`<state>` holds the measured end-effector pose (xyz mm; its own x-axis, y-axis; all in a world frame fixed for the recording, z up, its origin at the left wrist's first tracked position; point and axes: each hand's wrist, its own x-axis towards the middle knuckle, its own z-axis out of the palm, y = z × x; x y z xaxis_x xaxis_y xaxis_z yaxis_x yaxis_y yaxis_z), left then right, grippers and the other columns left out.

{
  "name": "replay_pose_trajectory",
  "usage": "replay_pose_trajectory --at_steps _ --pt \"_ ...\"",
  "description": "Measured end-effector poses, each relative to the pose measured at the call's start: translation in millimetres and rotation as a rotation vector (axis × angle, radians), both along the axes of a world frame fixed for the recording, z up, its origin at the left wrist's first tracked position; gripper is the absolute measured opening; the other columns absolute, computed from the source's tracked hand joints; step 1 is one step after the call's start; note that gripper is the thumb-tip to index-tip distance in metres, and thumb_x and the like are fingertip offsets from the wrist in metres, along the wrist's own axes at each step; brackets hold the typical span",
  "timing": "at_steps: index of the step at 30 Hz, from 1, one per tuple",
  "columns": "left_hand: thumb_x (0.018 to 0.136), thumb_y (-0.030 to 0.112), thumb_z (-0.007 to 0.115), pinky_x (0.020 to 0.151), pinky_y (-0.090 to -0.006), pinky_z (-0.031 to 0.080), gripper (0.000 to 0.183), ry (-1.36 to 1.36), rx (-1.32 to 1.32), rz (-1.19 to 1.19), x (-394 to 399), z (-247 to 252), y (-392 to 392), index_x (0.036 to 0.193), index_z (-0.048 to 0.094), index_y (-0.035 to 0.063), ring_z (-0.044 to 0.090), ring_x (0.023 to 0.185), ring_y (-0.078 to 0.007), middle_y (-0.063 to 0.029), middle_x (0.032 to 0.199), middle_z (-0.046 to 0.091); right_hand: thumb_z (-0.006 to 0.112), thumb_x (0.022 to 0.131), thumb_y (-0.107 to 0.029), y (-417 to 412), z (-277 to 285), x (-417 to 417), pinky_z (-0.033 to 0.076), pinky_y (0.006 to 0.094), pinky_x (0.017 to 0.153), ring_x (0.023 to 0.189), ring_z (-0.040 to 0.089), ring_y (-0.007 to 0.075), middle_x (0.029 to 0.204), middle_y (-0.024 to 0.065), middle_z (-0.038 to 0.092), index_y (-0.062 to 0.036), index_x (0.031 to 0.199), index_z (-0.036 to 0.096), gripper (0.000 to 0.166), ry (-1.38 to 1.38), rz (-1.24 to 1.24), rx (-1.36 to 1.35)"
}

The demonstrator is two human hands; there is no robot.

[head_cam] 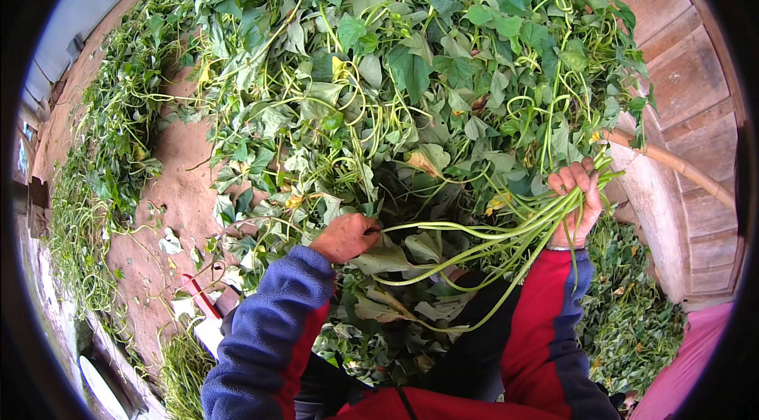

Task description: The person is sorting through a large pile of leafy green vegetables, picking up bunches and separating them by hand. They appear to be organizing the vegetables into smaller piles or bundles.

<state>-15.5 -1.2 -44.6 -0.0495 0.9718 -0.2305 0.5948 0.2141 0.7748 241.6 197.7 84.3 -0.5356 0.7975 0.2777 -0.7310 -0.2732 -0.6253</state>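
Note:
My right hand (575, 194) is closed around a bundle of long green leaf stalks (533, 215); their short ends stick out above the fist. From there the stalks fan to the left, and one reaches the fingertips of my left hand (347, 237). That hand is closed with thumb and fingers pinched together on a thin vine (270, 219), which trails out to its left. A large heap of leafy vines (409, 70), apparently sweet potato, rises before me. Pale, wilted leaves (385, 307) lie beneath the stalks, between my legs.
More vines (118, 141) lie along the left on the reddish earth floor (178, 183). A pile of bare stalks (184, 369) is at lower left, near a red-handled object (201, 296). Wooden panels (688, 64) and a bamboo pole (682, 165) stand at right, above pink cloth (688, 360).

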Motion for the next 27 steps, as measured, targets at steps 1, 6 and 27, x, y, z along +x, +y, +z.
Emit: replay_pose_trajectory --at_steps 1,6,27 --pt "0.075 0.025 0.054 0.063 -0.0384 0.045 0.025 0.088 0.021 0.001 0 1 0 0.085 0.062 0.0032 0.057 0.068 -0.0322 -0.0186 0.072 0.059 0.050 0.086 -0.019 0 -1 0 0.029 0.0260 0.062 0.059 0.032 0.0086 0.066 -0.0048 0.039 -0.0092 0.091 0.041 0.015 -0.037 -0.026 0.013" --pt "0.075 0.022 0.050 0.066 -0.0423 0.044 0.022 0.195 0.031 0.093 -1 6 1 0.073 0.060 0.0025 0.056 0.071 -0.0343 -0.0174 0.072 0.058 0.051 0.085 -0.021 1 -3 -2 0.029 0.0260 0.062 0.058 0.031 0.0083 0.066 -0.0053 0.038 -0.0087 0.093 0.042 0.017 -0.110 -0.039 0.020" --pt "0.071 0.017 0.040 0.048 -0.0292 0.029 0.021 -1.788 0.479 0.651 -36 39 -7 0.053 0.032 0.0102 0.027 0.043 -0.0154 0.0002 0.047 0.026 0.053 0.084 -0.022 6 -17 -17 0.031 0.0231 0.057 0.057 0.034 0.0081 0.066 -0.0054 0.042 -0.0089 0.092 0.047 0.017 -0.234 -0.109 -0.085"
